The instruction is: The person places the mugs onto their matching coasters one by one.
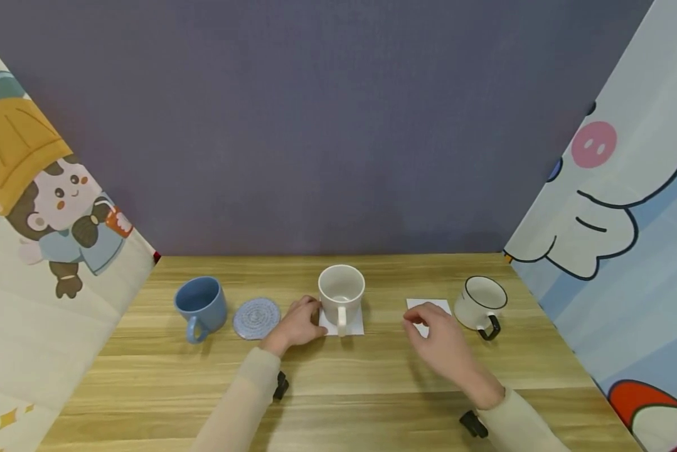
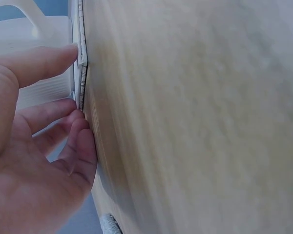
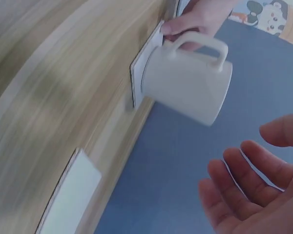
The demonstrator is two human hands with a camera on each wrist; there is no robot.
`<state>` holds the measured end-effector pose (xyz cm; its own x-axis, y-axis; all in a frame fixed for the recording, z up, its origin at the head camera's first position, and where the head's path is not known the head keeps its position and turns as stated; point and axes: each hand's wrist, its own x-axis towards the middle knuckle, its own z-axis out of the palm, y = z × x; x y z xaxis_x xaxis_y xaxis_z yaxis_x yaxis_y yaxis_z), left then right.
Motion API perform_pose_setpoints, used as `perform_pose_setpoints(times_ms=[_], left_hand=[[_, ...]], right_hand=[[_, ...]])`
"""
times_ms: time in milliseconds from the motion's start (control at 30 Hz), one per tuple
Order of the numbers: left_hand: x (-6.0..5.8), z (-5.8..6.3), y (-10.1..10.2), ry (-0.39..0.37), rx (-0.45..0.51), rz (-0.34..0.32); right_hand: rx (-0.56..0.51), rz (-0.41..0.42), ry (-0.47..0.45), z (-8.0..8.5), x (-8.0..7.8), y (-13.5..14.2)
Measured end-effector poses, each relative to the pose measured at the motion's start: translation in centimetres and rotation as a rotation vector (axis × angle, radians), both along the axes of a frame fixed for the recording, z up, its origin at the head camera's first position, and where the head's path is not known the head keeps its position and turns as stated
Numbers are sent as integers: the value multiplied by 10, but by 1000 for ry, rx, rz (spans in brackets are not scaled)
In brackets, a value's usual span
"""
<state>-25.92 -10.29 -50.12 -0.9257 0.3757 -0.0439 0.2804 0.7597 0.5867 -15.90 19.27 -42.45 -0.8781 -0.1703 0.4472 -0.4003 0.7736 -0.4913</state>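
Observation:
A white mug point(image 1: 342, 290) stands upright on a white square coaster point(image 1: 355, 323), its handle facing me. My left hand point(image 1: 298, 323) is at the coaster's left side, thumb and fingertips gripping its edge beside the mug; the left wrist view shows the thumb point(image 2: 53, 61) at the coaster's rim. Over a second white square coaster point(image 1: 442, 305) hovers my right hand point(image 1: 442, 342), fingers loosely bent and holding nothing. Just right of it stands a white mug with a black rim and handle point(image 1: 480, 302).
On the left of the wooden table point(image 1: 349, 402) are a blue mug point(image 1: 208, 307) and a round blue-grey coaster point(image 1: 257, 318). A dark grey panel point(image 1: 338, 125) closes off the back. Cartoon-printed cloths flank both sides.

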Motion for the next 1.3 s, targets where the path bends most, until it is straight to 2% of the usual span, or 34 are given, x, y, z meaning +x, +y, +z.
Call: perform_pose_setpoints(times_ms=[233,367,500,733,933,1300], left_hand=[[-2,0,2,4,5,-6],[-2,0,3,3,2,-4],[-2,0,3,4,9,-9],[-1,2,0,0,17,3],[-1,0,1,-4,13,-4],[0,-2,-2,-14,22,13]], right_hand=[[47,-36,164,-1,0,19],[70,-76,210,-4,1,31],[48,-114,238,-8,1,44],[-1,-180,232,-19,-2,64],[-56,-243,211,-26,-2,85],[-107,-371,92,-29,5,112]])
